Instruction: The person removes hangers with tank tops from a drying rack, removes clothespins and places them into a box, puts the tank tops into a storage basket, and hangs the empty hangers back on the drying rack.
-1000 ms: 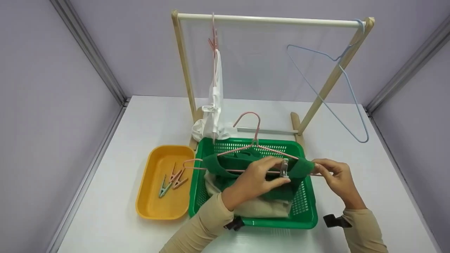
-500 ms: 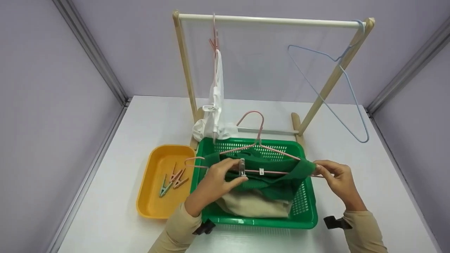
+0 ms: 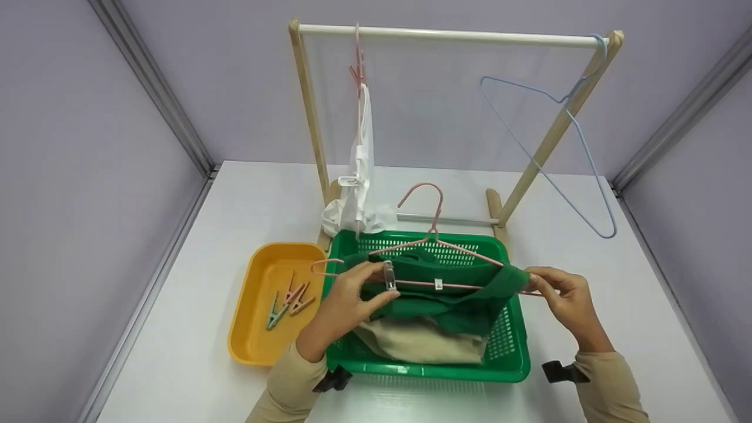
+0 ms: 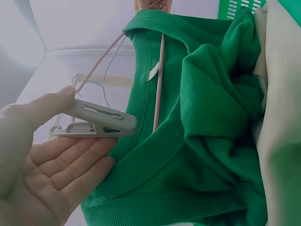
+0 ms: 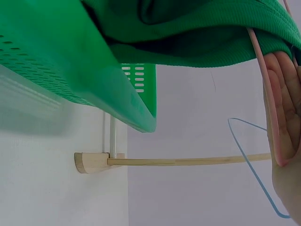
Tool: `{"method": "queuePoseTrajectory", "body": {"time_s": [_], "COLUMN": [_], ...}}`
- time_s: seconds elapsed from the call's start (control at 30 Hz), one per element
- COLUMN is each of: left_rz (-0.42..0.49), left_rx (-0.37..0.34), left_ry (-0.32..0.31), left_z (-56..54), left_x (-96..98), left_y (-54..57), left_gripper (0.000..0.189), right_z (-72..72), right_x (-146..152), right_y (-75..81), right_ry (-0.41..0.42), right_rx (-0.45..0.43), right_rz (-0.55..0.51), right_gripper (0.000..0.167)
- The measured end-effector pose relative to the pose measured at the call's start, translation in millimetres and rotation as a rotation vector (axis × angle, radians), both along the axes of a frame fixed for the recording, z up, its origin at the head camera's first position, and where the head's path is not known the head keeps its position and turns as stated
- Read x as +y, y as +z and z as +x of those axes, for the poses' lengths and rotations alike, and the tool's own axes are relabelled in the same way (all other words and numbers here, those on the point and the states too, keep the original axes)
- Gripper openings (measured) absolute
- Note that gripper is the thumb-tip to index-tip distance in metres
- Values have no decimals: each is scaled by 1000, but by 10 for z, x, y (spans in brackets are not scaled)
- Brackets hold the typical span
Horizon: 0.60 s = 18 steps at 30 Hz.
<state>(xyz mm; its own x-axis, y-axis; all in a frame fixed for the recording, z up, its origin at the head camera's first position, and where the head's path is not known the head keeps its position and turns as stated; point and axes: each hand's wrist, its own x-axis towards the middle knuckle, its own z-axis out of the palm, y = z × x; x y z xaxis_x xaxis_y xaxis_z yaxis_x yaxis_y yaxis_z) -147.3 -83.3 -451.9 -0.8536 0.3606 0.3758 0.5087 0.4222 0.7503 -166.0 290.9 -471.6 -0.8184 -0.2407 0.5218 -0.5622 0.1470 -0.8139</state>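
A green garment with ribbed edges and a small white tag hangs on a pink hanger over the basket. My left hand pinches a grey clothespin between thumb and fingers, near the garment's left side. The clothespin's tip lies against the green fabric in the left wrist view; whether it bites the cloth I cannot tell. My right hand grips the right end of the hanger together with the garment's edge. In the right wrist view the pink wire crosses that palm.
Beige cloth lies in the green basket. Left of it stands a yellow tray with several clothespins. Behind rises a rack, bearing a white garment on a pink hanger and a blue hanger.
My left hand has moved left along the garment with the clothespin, uncovering the white tag. The right hand stays at the hanger's end.
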Motion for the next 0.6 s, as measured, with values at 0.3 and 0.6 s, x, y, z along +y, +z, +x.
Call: {"method": "queuePoseTrajectory", "body": {"time_s": [0.3, 0.6], "left_rz": [78, 91], "left_rx": [17, -34], "left_ry": [102, 188], "left_z": [18, 15], "left_x": [-222, -490], "left_y": [-26, -138], "left_gripper": [40, 37], "right_z": [-2, 1], "right_x": [13, 11], "right_y": [-15, -28], "right_ry": [-67, -109], "right_rx": [-20, -27], "right_rz": [15, 12], "right_gripper": [20, 18]}}
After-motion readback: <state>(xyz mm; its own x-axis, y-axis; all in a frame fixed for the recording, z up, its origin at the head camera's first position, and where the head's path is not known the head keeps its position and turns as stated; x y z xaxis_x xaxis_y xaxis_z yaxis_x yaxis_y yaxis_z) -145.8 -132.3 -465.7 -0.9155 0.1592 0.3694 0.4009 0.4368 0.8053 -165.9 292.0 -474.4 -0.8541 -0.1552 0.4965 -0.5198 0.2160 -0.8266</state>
